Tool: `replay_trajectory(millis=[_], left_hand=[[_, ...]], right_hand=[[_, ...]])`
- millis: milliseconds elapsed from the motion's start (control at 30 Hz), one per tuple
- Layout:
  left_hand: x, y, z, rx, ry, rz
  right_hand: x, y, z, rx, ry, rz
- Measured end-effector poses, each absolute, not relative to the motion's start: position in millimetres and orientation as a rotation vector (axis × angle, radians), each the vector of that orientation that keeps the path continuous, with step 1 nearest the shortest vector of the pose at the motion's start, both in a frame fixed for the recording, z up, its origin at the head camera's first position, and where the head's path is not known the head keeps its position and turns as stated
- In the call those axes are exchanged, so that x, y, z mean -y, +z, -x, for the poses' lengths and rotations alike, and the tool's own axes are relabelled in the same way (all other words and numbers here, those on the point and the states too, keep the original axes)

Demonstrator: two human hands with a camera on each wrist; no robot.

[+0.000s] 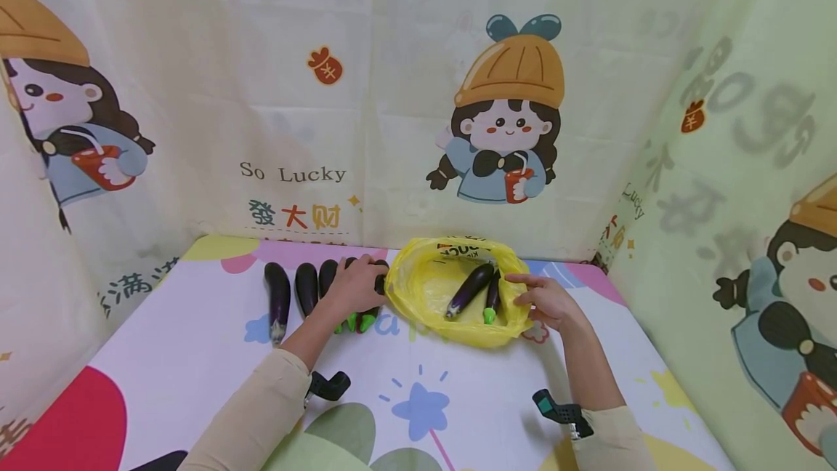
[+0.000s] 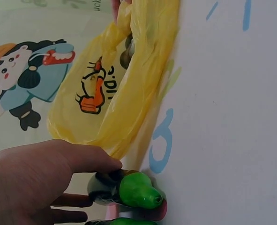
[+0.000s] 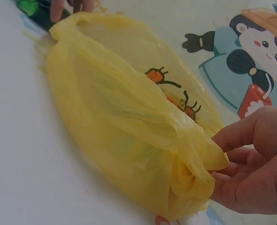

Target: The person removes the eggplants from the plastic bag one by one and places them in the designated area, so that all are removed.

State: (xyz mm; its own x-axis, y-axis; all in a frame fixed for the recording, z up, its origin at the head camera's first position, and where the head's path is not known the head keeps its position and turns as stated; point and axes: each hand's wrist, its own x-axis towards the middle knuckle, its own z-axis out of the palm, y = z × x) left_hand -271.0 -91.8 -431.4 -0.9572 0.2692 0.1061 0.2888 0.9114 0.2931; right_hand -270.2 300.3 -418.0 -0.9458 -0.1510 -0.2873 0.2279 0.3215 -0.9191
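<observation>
A yellow plastic bag (image 1: 418, 296) lies with its mouth open, and two eggplants (image 1: 472, 289) are inside it. My right hand (image 1: 549, 302) pinches the bag's right rim between thumb and fingers, as the right wrist view shows up close. Left of the bag, my left hand (image 1: 358, 283) grips the rightmost eggplant (image 2: 138, 190) of a row, thumb on one side and fingers on the other. That eggplant's green cap faces the near side. My hand and forearm partly hide the other eggplants (image 1: 306, 289) in the row.
At the row's left end another eggplant (image 1: 277, 300) lies a little apart. The table (image 1: 484, 398) wears a printed cloth with a blue star. Printed curtains (image 1: 392, 129) hang behind the table and along both sides.
</observation>
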Motion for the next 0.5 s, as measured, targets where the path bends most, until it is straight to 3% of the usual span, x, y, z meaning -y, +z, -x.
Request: replay_trajectory(millis=[500], left_hand=[[97.4, -433.6, 270.6, 2.976, -0.500, 0.308]], right_hand=[[-299.4, -417.5, 270.0, -2.265, -1.669, -0.057]])
